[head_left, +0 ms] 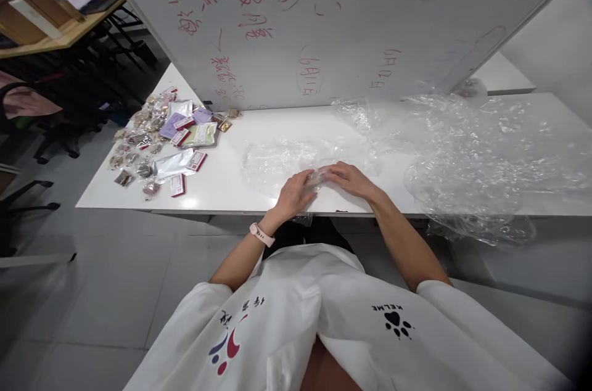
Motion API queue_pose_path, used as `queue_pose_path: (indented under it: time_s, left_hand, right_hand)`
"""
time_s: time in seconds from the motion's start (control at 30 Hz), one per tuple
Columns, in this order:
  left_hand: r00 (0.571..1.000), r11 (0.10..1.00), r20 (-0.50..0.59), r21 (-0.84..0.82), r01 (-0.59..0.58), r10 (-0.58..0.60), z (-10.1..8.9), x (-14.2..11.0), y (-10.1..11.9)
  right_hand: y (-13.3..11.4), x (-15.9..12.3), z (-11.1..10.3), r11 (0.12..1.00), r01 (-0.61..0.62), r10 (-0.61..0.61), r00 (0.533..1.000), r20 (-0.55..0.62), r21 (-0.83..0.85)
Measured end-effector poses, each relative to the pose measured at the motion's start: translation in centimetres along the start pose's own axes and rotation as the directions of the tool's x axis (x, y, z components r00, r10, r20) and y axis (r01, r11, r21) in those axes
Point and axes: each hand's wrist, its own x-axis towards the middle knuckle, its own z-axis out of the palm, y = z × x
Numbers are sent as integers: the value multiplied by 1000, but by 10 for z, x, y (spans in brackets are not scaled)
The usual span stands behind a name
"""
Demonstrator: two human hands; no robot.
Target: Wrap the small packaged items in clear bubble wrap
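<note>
Handling of the clear bundle (317, 178): judged to be folding or rolling; best done with even pressure at both ends, the layers kept snug and square, and no hard squeeze by which the plastic would be crushed.
Loose plastic: the wrap sheet (277, 160) on the far side is best kept flat and away from the wrists, so that it is not dragged or caught under the bundle.
Bundle position: held between the two hands, over the near edge of the bench (231, 187); what is inside, if anything, cannot be told.
Left hand (295, 195): fingers half curled at the bundle's left end, with the thumb set apart on the near side; firmness of the hold cannot be told.
Right hand (348, 179): fingers bent over the bundle's right end, nearly closed on it; the thumb is partly hidden.
Right side: a large wrap heap (476, 150) is spread there, well apart from the fingers, partly hanging over the near edge.
Left side: small packets (143, 139) and red-and-white boxes (177, 185) are grouped there, touched by neither hand.
</note>
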Motion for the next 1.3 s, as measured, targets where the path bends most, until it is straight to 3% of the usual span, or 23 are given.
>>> queue_pose_path:
  time_s: [0.07,0.17,0.23,0.27,0.37,0.47,0.57,0.63,0.77,0.83,0.9,0.97,1.03,1.1,1.13,1.2,1.23,1.3]
  left_hand:
    - [980,974,-24,-121,194,-198,-6,14,-9]
    - [919,906,-47,-197,374,-390,-15,39,-16]
    - [887,888,-85,-130,442,-454,-19,51,-15]
    - [878,884,-105,-77,462,-468,-19,56,-14]
    - [889,887,-172,118,446,-424,-17,60,-8]
    - [953,883,-202,372,287,-225,-14,54,-3]
    - [998,845,-55,535,25,6,-17,51,-1]
    - [999,847,31,531,-37,24,-23,57,-5]
    - [983,893,-16,414,173,-183,-38,88,-25]
    - [957,883,-38,375,281,-289,-43,106,-37]
    - [930,856,-50,376,355,-364,-44,119,-43]
    - [925,838,-117,394,377,-361,-40,123,-41]
    - [935,861,-249,385,333,-251,-31,116,-32]
    - [922,921,-360,294,256,-141,-21,100,-16]
    - [921,955,-364,195,222,-139,-16,90,-7]
    - [940,963,-221,-134,235,-260,-9,72,7]
    - [938,901,-98,-328,285,-333,-8,65,12]
    - [904,660,124,-644,387,-409,-10,57,15]
  right_hand:
    - [-2,13,-1,997,-60,60,998,-4,56]
    - [-5,27,4,980,-155,126,969,-213,-127]
    - [-6,29,10,932,-133,14,943,-333,-338]
    - [-5,26,13,904,-82,-65,943,-325,-418]
    - [2,14,21,865,68,-194,959,-205,-498]
    - [12,8,21,891,64,-169,965,-198,-450]
    - [16,19,12,919,3,-98,970,-221,-394]
    - [15,35,2,921,-23,-62,977,-206,-388]
    - [9,72,-11,883,-121,19,974,-224,-453]
    - [6,85,-9,846,-155,-7,953,-302,-510]
    - [3,90,-3,824,-114,-80,947,-312,-556]
    - [3,91,5,825,-31,-120,966,-228,-565]
    - [5,91,11,833,3,-109,981,-159,-553]
    - [8,93,13,853,-45,-52,984,-170,-521]
    - [9,96,13,861,-83,-19,980,-196,-501]
    - [8,99,13,873,-146,32,969,-245,-466]
    - [6,99,13,874,-163,41,963,-265,-457]
    - [-2,94,16,866,-139,-6,958,-288,-480]
